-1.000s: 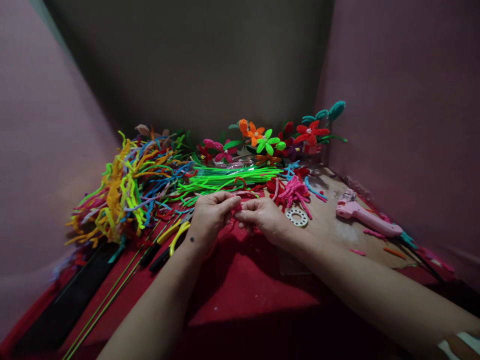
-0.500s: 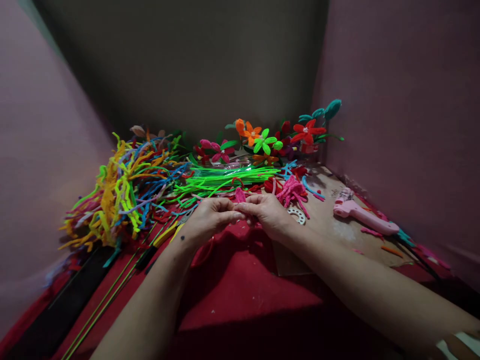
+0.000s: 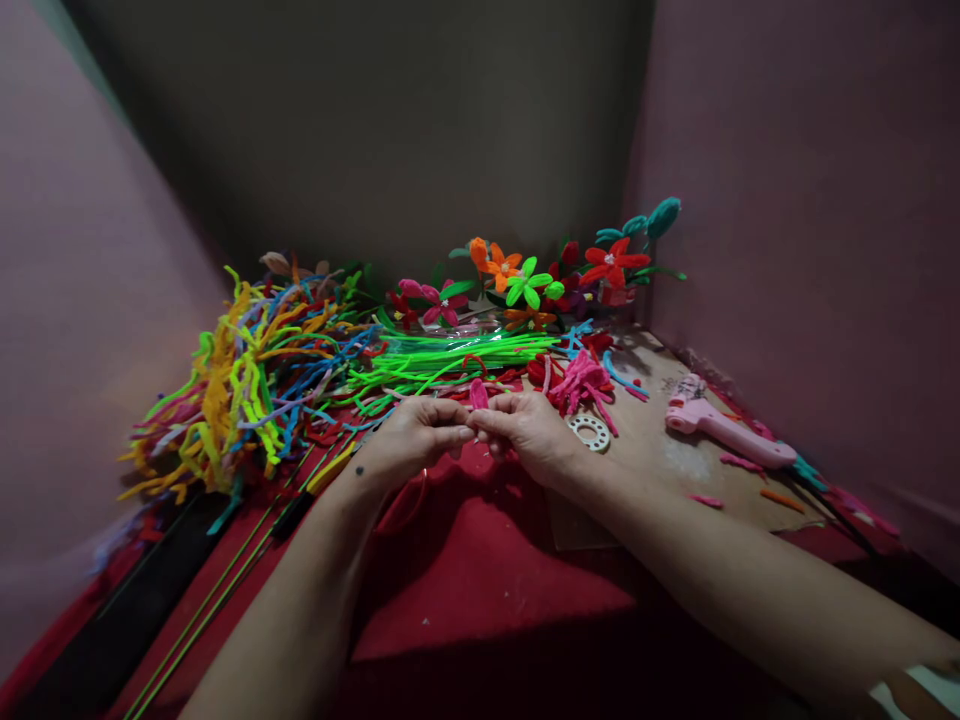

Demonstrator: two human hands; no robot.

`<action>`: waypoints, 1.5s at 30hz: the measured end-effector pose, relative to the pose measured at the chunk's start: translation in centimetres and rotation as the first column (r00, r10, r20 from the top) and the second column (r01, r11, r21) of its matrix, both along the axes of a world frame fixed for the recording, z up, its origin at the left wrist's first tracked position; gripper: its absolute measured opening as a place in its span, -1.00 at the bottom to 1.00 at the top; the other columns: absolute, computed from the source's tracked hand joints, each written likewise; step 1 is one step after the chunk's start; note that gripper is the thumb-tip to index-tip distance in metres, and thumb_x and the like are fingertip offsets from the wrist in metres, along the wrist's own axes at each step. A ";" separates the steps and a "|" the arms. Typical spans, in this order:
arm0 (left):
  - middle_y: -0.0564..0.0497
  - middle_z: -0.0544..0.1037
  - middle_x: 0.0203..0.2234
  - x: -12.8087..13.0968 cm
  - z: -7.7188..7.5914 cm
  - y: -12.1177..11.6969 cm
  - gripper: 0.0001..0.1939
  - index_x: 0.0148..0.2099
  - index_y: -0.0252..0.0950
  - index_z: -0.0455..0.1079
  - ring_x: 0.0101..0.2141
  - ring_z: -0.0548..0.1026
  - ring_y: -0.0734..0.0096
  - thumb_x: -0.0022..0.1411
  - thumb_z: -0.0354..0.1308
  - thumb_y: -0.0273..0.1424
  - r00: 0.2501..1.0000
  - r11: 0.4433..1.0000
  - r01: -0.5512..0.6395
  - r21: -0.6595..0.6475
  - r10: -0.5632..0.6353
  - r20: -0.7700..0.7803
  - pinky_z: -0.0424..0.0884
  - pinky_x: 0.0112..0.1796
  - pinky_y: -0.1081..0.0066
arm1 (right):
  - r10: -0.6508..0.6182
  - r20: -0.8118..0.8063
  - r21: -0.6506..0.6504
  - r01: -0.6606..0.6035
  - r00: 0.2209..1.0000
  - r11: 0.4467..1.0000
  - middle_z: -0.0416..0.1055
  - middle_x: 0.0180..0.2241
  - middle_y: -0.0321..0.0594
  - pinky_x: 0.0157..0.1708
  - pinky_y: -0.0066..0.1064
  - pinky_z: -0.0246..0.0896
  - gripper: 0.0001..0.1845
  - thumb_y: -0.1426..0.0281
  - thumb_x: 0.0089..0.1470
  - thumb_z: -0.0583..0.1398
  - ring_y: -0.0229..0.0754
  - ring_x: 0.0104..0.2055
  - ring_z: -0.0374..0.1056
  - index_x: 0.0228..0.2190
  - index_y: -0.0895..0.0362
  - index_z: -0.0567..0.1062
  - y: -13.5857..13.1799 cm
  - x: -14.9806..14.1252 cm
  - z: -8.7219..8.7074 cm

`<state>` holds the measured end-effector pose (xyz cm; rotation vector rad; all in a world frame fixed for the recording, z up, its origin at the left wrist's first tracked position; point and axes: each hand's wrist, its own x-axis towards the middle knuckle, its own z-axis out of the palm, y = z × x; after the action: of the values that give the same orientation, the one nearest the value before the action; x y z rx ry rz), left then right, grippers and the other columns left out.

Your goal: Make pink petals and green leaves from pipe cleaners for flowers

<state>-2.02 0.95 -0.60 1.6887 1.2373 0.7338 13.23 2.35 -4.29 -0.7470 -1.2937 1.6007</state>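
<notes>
Left hand point(image 3: 420, 435) and right hand point(image 3: 529, 430) both pinching pink petal point(image 3: 478, 393); now pokes up, mostly hidden a second ago.

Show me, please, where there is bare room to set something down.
Mostly bare: the red cloth between the left forearm and right forearm, bar specks. A smaller patch: the brown sheet between the white ring and pink tool. Crowded: the left, with fuzzy strips, and the far middle, with green stems.

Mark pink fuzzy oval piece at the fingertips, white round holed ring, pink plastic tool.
Pink fuzzy oval piece point(image 3: 478, 393): head view, visible upper part.
White round holed ring point(image 3: 592, 446): head view, lower rim.
Pink plastic tool point(image 3: 735, 438): head view, handle.
</notes>
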 end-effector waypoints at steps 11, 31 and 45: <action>0.13 0.35 -0.67 0.2 -0.2 0.2 -0.75 -0.32 -0.33 0.47 -0.71 0.10 0.70 -0.09 0.26 -0.31 0.922 0.979 -0.188 -0.084 0.206 0.329 -0.05 -0.68 0.58 | 0.018 0.155 0.090 -0.032 0.988 0.995 0.20 -0.76 -0.39 -0.71 -0.53 -0.12 -0.76 0.38 -0.17 0.19 -0.44 -0.73 0.03 -0.73 0.19 0.31 -0.3 0.2 0.3; 0.17 0.22 -0.76 1.5 -0.7 -0.3 -0.77 -0.52 -0.36 0.36 -0.71 0.07 0.65 -0.04 0.22 -0.28 0.954 0.972 -0.234 0.014 0.227 0.194 -0.05 -0.67 0.53 | 0.023 0.083 -0.046 -0.019 0.996 0.999 0.20 -0.80 -0.40 -0.79 -0.55 -0.14 -0.85 0.48 -0.25 0.16 -0.44 -0.80 0.02 -0.75 0.21 0.33 -0.6 -0.3 0.3; 0.06 0.49 -0.54 2.4 -1.5 -0.7 -0.91 -0.45 -0.30 0.47 -0.49 0.39 0.50 0.01 0.16 -0.42 0.912 0.739 -0.383 0.554 0.397 0.102 0.30 -0.43 0.49 | -0.019 0.115 -0.075 0.028 0.993 0.997 0.21 -0.83 -0.38 -0.80 -0.55 -0.14 -0.83 0.52 -0.28 0.16 -0.43 -0.80 0.03 -0.78 0.20 0.31 -0.9 -0.4 0.4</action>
<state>0.38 0.27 -2.11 1.9157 1.5142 1.4634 12.88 1.45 -3.92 -0.9090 -1.3057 1.6158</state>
